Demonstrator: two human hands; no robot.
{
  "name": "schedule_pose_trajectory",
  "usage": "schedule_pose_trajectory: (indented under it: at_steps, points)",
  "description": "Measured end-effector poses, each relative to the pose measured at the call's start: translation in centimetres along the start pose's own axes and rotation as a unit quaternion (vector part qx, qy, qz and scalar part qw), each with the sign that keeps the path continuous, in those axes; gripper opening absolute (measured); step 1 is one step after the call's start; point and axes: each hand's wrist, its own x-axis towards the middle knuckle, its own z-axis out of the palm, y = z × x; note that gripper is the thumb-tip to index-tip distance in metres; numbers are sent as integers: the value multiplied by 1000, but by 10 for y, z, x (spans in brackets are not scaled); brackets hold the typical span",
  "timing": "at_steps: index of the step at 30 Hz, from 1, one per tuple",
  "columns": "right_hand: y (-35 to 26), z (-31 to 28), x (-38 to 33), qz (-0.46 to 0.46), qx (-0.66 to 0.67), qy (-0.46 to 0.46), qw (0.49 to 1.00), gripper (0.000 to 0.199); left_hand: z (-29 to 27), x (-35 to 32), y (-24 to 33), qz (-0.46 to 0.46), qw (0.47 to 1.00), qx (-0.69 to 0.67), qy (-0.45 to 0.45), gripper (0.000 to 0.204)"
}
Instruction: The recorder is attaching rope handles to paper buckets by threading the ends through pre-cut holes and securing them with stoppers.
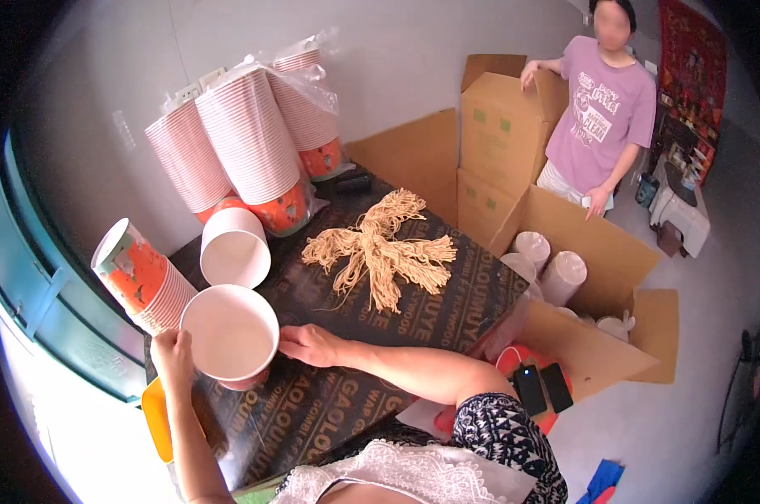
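Note:
A large white-lined paper cup [230, 332] stands mouth up near the left edge of the dark table, held from both sides. My left hand [172, 353] is closed at its left side, close to the lower end of a tilted stack of orange-printed paper cups [145, 273]. My right hand [311, 345] has its fingers bent and together against the cup's right side. Just behind sits another white paper cup [235, 252], tipped toward me. Farther right on the table lies a spread bundle of tan strings [382, 250]. The fingertips around the held cup are partly hidden.
Tall cup stacks [250, 139] in clear plastic lean against the wall. Right of the table, an open cardboard box [598, 244] holds white-wrapped stacks. A person [602, 109] stands behind it, beside stacked cartons [506, 126]. Two dark phone-like devices [541, 389] rest on a red stool.

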Motion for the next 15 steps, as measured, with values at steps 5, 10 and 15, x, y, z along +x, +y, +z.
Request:
schedule_pose_trajectory:
  at_steps: [5,10,15]
  points:
    - [3,3,-2,-23,48,11,999,40,8,-41,-34,-100,989,-106,22,36]
    - [-4,-1,-6,-32,1,-19,999,43,9,-79,-31,-125,982,-129,54,46]
    - [-5,-1,-4,-32,-23,-32,999,43,14,-119,-62,-176,962,-169,120,37]
